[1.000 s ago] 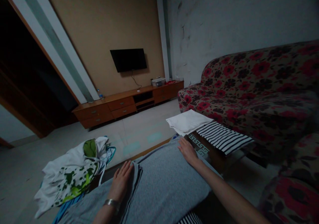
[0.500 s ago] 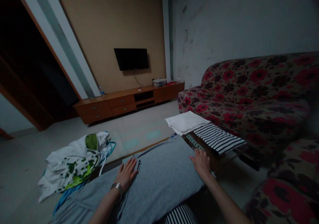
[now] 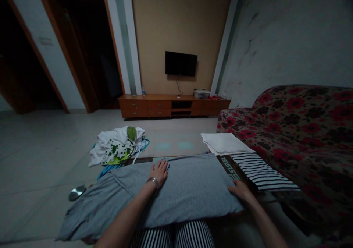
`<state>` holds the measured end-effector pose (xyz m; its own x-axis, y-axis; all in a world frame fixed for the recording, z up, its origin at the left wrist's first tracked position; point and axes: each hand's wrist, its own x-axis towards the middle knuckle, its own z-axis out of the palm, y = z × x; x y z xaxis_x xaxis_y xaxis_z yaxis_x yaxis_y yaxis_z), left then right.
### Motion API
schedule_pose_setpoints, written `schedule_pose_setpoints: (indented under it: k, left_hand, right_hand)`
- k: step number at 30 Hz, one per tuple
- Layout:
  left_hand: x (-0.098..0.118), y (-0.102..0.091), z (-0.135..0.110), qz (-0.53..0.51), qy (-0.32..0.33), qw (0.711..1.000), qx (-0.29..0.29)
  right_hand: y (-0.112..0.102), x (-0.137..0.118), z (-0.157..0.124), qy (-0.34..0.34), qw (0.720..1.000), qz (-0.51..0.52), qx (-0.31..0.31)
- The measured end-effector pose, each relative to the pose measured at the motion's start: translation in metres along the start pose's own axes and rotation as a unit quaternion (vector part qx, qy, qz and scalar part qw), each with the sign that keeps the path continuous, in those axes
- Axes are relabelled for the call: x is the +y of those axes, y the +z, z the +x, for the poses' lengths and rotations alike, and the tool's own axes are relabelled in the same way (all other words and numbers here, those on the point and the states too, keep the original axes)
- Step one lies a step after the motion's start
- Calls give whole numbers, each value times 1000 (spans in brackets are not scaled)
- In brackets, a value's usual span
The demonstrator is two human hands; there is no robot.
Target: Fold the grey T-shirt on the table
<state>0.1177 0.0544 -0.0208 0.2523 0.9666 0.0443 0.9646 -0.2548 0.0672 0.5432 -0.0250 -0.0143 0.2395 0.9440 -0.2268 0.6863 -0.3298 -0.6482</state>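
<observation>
A grey garment [image 3: 193, 189] of soft knit cloth lies spread lengthwise over a low table in front of my knees, its left end reaching over a metal disc-like object. My left hand [image 3: 160, 172], with a silver bracelet at the wrist, rests flat on its upper middle, fingers stretched. At the garment's right edge, my right hand [image 3: 240, 191] has its fingers curled and thumb against the cloth, closed on that edge. To the right, a folded white cloth [image 3: 227, 144] and a folded black-and-white striped cloth [image 3: 264, 172] lie on the table.
A heap of white and green printed clothing [image 3: 117, 146] is beyond the table's left side. A round shiny object [image 3: 77, 192] shows by the garment's left end. A floral sofa [image 3: 303, 119] stands right; a wooden TV cabinet [image 3: 157, 106] stands along the far wall.
My view has turned left and levelled. My right hand has closed on the garment's right edge; the grey cloth lies flatter, and the fold by my left hand shows less.
</observation>
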Motion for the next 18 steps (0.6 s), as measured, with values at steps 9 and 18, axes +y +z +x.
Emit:
schedule_pose_setpoints:
  k: [9, 18]
  left_hand:
    - [24, -23, 32, -33, -13, 999, 37]
    - [100, -21, 151, -87, 15, 991, -99]
  right_hand:
    - [-4, 14, -34, -10, 968, 228, -110]
    - [-7, 15, -48, -27, 952, 300, -55]
